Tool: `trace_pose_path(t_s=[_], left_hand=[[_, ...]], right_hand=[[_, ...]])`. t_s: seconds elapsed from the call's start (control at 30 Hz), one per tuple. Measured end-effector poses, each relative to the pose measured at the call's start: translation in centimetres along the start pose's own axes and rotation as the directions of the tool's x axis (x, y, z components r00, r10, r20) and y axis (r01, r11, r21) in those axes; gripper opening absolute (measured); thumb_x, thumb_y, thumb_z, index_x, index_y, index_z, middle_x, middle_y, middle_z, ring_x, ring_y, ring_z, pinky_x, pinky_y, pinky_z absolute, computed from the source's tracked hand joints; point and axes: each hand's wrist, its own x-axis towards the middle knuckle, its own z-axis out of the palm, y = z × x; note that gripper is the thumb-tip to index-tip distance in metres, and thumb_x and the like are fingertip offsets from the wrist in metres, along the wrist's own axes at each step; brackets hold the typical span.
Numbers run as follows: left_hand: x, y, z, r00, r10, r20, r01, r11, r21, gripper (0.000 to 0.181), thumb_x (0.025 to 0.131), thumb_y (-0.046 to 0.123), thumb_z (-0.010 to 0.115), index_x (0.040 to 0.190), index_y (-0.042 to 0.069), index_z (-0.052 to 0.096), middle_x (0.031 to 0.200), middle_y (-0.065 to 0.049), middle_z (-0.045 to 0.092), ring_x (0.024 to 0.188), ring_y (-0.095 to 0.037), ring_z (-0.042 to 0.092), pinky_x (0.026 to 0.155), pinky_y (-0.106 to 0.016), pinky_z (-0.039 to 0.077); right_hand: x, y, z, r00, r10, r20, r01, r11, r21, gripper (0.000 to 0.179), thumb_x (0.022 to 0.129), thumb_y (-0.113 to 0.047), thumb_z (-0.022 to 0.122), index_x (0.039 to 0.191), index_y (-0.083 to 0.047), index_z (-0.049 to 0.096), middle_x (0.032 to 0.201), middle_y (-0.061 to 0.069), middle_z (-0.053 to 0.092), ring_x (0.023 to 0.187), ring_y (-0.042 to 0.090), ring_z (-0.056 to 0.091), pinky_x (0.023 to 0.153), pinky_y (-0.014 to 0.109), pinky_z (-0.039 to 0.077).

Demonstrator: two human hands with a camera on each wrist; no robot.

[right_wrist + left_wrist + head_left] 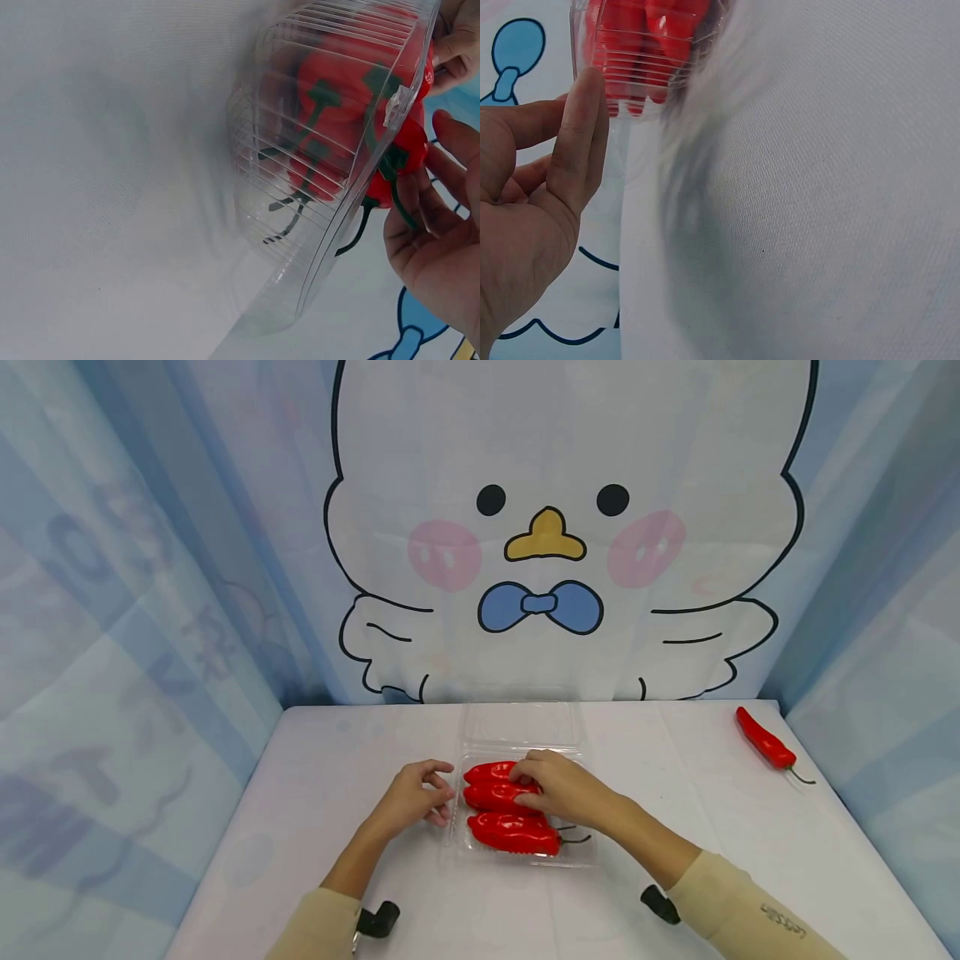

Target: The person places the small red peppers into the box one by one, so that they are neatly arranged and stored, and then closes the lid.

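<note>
Several glossy red chili peppers [514, 833] with green stems lie side by side in a clear plastic clamshell box [581, 857]. My right hand [561, 785] reaches over the box from the right, its thumb and fingers round one of the upper peppers [489, 796]. In the right wrist view this pepper [409, 146] sits between the thumb and fingers, near the box rim. More peppers [322, 90] show through the ribbed wall beneath. At the box's left side is my left hand [414, 795], with fingers extended and fingertips [591, 86] right at the box edge.
The box lid [521, 724] stands open toward the back of the white-covered table [337, 739]. Another red chili pepper [765, 743] lies at the far right of the table. A curtain [555, 668] with a cartoon bird hangs behind the back edge.
</note>
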Motion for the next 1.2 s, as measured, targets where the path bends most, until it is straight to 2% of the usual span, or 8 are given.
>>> trace_pose_path(t_s=[0.23,0.37,0.47,0.67,0.83,0.93,1.07,1.2], left_hand=[[0.0,0.2,0.1,1.000,-0.001,-0.005,0.001,1.000,0.008,0.044,0.095,0.000,0.069,0.138,-0.002,0.058,0.094,-0.013,0.066,0.063,-0.018,0.070,0.060,-0.034,0.065],[-0.2,0.4,0.2,1.000,-0.005,-0.009,0.005,1.000,0.018,0.043,0.095,0.000,0.070,0.137,-0.002,0.058,0.094,-0.013,0.066,0.063,-0.018,0.070,0.059,-0.033,0.065],[-0.3,0.4,0.2,1.000,-0.003,-0.013,0.003,1.000,0.019,0.043,0.095,0.000,0.070,0.137,-0.002,0.059,0.094,-0.014,0.066,0.063,-0.018,0.070,0.059,-0.033,0.065],[-0.2,0.2,0.2,1.000,-0.009,-0.012,0.009,1.000,0.021,0.043,0.095,0.001,0.070,0.137,-0.001,0.059,0.093,-0.013,0.066,0.063,-0.018,0.070,0.059,-0.033,0.065],[-0.1,0.1,0.2,1.000,-0.007,-0.007,0.007,1.000,0.018,0.044,0.095,0.001,0.071,0.137,-0.001,0.058,0.093,-0.012,0.065,0.063,-0.018,0.070,0.060,-0.034,0.065],[-0.2,0.1,0.1,1.000,-0.004,-0.004,0.004,1.000,0.016,0.044,0.095,0.002,0.071,0.138,-0.002,0.058,0.094,-0.013,0.066,0.064,-0.018,0.070,0.061,-0.035,0.065],[-0.3,0.3,0.1,1.000,-0.003,-0.001,0.003,1.000,0.015,0.045,0.095,0.001,0.071,0.138,-0.003,0.057,0.094,-0.013,0.066,0.064,-0.018,0.070,0.060,-0.033,0.065],[-0.3,0.4,0.2,1.000,-0.005,0.000,0.005,1.000,0.013,0.046,0.095,0.001,0.071,0.138,-0.003,0.057,0.094,-0.013,0.065,0.064,-0.018,0.070,0.060,-0.033,0.065]], right_hand=[[-0.5,0.4,-1.2,1.000,0.001,0.001,-0.001,0.998,0.064,0.030,0.091,-0.023,0.080,0.120,-0.015,0.074,0.111,-0.002,0.068,0.099,0.013,0.063,0.082,0.027,0.064],[-1.1,1.1,-2.0,1.000,-0.016,-0.011,0.017,0.995,0.096,0.032,0.092,-0.023,0.079,0.122,-0.014,0.073,0.109,-0.001,0.068,0.098,0.018,0.066,0.081,0.030,0.065],[-1.6,1.7,-2.7,0.999,-0.024,-0.045,0.029,0.993,0.110,0.033,0.093,-0.023,0.078,0.123,-0.012,0.072,0.110,0.004,0.069,0.100,0.024,0.067,0.080,0.033,0.065],[-3.1,3.4,-4.1,0.990,0.007,-0.140,0.005,0.996,0.090,0.034,0.095,-0.025,0.076,0.126,-0.012,0.070,0.117,0.005,0.069,0.104,0.025,0.067,0.083,0.039,0.065],[-4.7,5.4,-5.1,0.971,0.066,-0.232,-0.052,0.996,0.068,0.037,0.095,-0.027,0.075,0.129,-0.016,0.067,0.127,0.007,0.067,0.109,0.026,0.066,0.088,0.046,0.064],[-5.8,7.1,-5.8,0.955,0.102,-0.279,-0.090,0.994,0.058,0.041,0.096,-0.027,0.075,0.133,-0.014,0.065,0.135,0.011,0.064,0.113,0.030,0.065,0.091,0.050,0.063],[-7.3,9.6,-6.8,0.932,0.185,-0.312,-0.170,0.982,0.075,0.049,0.097,-0.030,0.073,0.140,-0.010,0.059,0.144,0.017,0.058,0.121,0.039,0.062,0.095,0.058,0.060],[-9.1,12.3,-7.6,0.902,0.292,-0.317,-0.273,0.956,0.103,0.059,0.099,-0.037,0.070,0.147,-0.008,0.052,0.149,0.024,0.051,0.126,0.049,0.057,0.093,0.063,0.058]])
